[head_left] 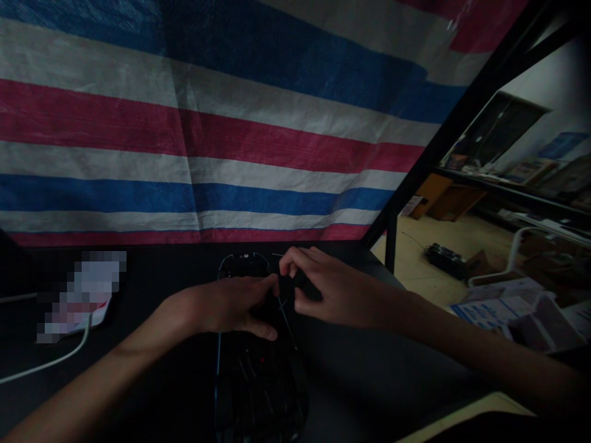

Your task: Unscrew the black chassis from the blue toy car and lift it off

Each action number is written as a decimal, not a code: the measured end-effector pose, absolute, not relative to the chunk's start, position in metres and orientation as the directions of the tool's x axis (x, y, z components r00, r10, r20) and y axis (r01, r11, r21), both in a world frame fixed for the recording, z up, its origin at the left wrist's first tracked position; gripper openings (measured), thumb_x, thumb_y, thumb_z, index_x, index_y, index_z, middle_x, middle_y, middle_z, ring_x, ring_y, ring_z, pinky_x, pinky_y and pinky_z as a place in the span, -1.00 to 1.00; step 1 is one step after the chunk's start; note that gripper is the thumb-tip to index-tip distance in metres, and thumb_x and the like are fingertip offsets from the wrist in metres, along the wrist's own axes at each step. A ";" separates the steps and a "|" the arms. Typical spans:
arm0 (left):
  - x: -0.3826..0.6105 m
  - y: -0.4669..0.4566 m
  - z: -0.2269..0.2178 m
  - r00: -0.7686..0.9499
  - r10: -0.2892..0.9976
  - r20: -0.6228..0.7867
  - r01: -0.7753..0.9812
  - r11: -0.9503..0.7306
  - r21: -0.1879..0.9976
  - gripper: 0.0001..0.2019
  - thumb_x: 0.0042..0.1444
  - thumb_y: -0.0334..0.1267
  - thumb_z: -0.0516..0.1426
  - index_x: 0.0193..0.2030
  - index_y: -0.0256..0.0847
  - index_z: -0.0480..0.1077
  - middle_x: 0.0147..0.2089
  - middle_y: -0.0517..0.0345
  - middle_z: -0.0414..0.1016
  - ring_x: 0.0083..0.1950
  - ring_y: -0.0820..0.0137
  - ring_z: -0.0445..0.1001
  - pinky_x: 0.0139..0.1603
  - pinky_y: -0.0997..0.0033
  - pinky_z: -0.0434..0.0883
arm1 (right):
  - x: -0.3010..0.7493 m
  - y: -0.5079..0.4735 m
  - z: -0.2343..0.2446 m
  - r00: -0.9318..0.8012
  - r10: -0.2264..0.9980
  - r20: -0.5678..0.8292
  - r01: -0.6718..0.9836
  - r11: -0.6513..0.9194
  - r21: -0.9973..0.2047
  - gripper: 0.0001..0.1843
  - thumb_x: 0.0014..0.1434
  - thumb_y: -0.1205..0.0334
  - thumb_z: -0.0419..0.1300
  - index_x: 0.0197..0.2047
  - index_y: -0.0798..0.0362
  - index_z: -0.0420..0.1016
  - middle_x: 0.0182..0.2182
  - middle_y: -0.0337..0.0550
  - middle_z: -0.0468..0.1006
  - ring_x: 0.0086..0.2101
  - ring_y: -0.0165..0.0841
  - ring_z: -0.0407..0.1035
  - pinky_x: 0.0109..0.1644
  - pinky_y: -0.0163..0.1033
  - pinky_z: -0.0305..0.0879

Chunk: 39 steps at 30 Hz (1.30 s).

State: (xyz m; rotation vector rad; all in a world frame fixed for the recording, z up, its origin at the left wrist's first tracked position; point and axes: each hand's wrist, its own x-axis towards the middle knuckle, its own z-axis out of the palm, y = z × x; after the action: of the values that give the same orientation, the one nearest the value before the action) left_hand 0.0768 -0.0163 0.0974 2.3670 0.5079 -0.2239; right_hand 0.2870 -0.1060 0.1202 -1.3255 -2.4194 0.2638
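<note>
A long black device with blue edge trim (258, 381) lies lengthwise on the dark table in front of me. It resembles a model car chassis, but the dim light hides its details. A small red light shows on it. My left hand (231, 304) lies across its middle, palm down, with thumb and fingers apart. The left fingertips reach close to a small black part (289, 286) beside the device's right edge. My right hand (325, 286) curls around that part, pinching it between thumb and fingers. Whether the part is joined to the device, I cannot tell.
On the left, a phone-like slab (85, 295), blurred out, lies with a white cable (69, 357) running from it. A striped woven sheet (207, 141) hangs behind the table. Beyond the black frame post (390, 243) at right are shelves, boxes and a black device (446, 261) on the floor.
</note>
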 end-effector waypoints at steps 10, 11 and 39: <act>0.077 -0.016 0.096 0.906 0.301 -0.297 0.423 -0.667 0.613 -0.45 0.14 0.02 0.31 0.18 -0.19 0.35 0.14 -0.03 0.51 0.08 0.11 0.51 0.06 0.23 0.38 | 0.289 -0.106 0.122 -0.431 0.884 0.180 0.813 0.467 -0.349 -0.74 0.18 0.37 0.20 -0.04 0.05 0.38 -0.28 -0.23 0.48 -0.28 -0.39 0.36 -0.21 -0.29 0.17; 0.077 -0.016 0.096 0.904 0.303 -0.301 0.427 -0.665 0.613 -0.45 0.14 0.02 0.31 0.17 -0.20 0.35 0.13 -0.03 0.51 0.07 0.11 0.51 0.04 0.24 0.39 | 0.289 -0.106 0.122 -0.437 0.877 0.199 0.807 0.480 -0.344 -0.70 0.12 0.40 0.22 -0.06 0.06 0.36 -0.25 -0.20 0.48 -0.25 -0.38 0.36 -0.18 -0.29 0.18; 0.076 -0.013 0.089 0.928 0.277 -0.248 0.372 -0.712 0.595 -0.37 0.15 0.16 0.26 0.23 -0.16 0.30 0.18 -0.05 0.50 0.08 0.15 0.50 0.12 0.24 0.39 | 0.292 -0.105 0.121 -0.459 0.886 0.065 0.794 0.442 -0.418 -0.87 0.39 0.26 0.06 -0.11 -0.02 0.43 -0.33 -0.26 0.59 -0.40 -0.42 0.38 -0.23 -0.25 0.09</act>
State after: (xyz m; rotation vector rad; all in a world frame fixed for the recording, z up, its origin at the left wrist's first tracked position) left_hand 0.0755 -0.0125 0.0895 2.4059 0.4585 -0.1839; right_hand 0.2920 -0.1052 0.1206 -1.4502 -2.4220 0.4809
